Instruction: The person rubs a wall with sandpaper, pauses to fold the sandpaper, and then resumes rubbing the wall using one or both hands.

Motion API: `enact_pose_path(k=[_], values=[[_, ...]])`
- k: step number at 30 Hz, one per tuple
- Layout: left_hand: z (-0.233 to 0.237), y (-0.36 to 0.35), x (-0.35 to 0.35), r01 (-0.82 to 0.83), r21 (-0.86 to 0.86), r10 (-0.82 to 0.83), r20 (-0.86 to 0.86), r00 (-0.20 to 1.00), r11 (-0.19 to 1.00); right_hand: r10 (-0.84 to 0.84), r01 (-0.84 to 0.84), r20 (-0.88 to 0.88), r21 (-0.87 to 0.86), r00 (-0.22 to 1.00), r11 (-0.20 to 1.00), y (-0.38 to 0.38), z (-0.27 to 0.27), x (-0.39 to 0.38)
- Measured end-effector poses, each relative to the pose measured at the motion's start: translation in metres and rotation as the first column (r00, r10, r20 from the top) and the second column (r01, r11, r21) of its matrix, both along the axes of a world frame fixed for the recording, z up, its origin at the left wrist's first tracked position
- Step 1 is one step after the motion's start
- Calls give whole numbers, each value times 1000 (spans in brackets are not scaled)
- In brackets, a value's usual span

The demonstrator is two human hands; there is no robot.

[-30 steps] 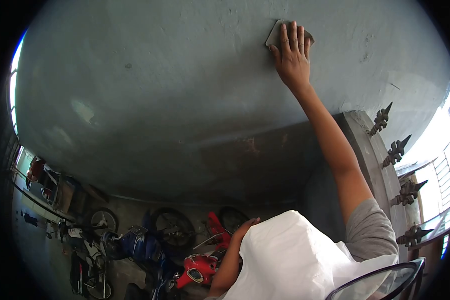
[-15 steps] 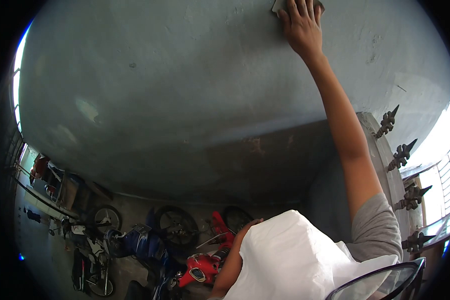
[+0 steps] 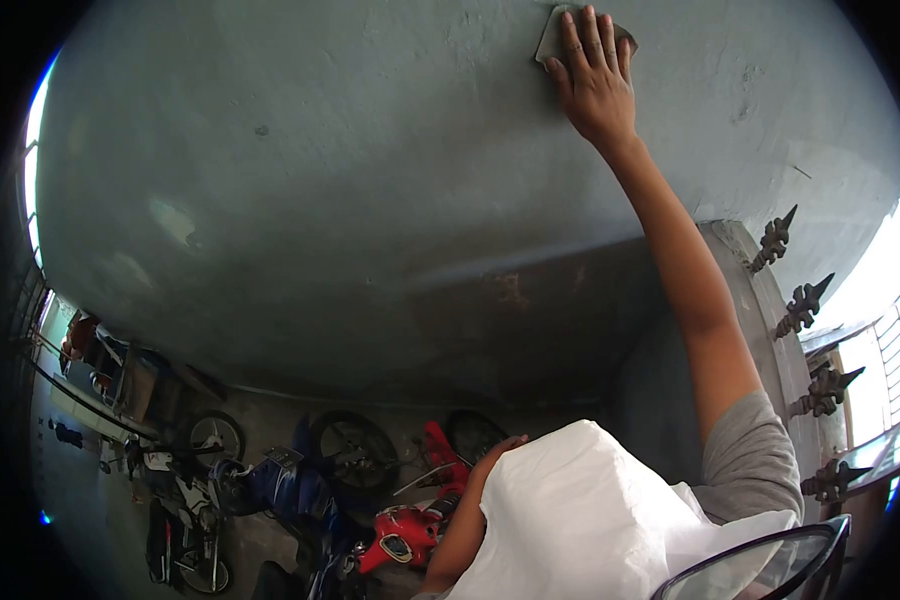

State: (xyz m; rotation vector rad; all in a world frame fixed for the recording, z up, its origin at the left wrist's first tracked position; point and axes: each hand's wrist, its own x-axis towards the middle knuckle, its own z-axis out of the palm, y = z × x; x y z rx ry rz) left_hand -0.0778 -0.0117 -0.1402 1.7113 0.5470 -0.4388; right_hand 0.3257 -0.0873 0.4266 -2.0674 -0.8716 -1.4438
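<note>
My right hand (image 3: 598, 98) is raised high on the grey wall (image 3: 370, 150), its fingers spread over a thin greyish sheet (image 3: 553, 40). The sheet lies under the palm and fingers, pressed to the wall, with its edges showing at both sides. Of my left hand (image 3: 515, 441) only a small part shows, low down beside the white cloth (image 3: 580, 510). The cloth hides the rest, and what that hand holds, if anything, cannot be seen.
Below the wall stand a red motorbike (image 3: 402, 535), a blue motorbike (image 3: 285, 485) and another motorbike (image 3: 195, 500) at the left. Dark metal spikes (image 3: 805, 305) line a ledge (image 3: 770, 300) to the right of my raised arm. Eyeglasses (image 3: 760, 565) show at the lower right.
My right hand and the sheet beneath it have slid down the wall and slightly left. More of the sheet's top edge shows. My left hand has not visibly moved.
</note>
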Motion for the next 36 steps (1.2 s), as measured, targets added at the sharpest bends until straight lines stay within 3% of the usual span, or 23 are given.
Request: enact_pose_path(k=[7, 15, 18, 23, 28, 30, 36], values=[[1, -1, 0, -2, 5, 2, -10, 1000, 1000, -25, 21, 145, 28, 989, 999, 6, 59, 12], [2, 1, 4, -15, -1, 15, 23, 1000, 1000, -16, 19, 78, -35, 997, 999, 8, 11, 2], [7, 3, 3, -6, 102, 8, -18, 1000, 995, -20, 27, 124, -50, 992, 998, 6, 23, 5], [15, 0, 6, -46, 50, 49, -68, 996, 998, -37, 39, 161, -11, 986, 999, 7, 52, 7], [13, -7, 0, -90, -3, 90, -45, 995, 996, 9, -9, 84, 1, 996, 1000, 8, 15, -3], [15, -6, 3, -89, 27, 89, -6, 996, 996, -35, 41, 66, -87, 997, 995, 8, -2, -1], [-1, -7, 3, -83, 70, 83, -4, 997, 994, 2, 13, 163, -94, 987, 995, 11, 45, 0]])
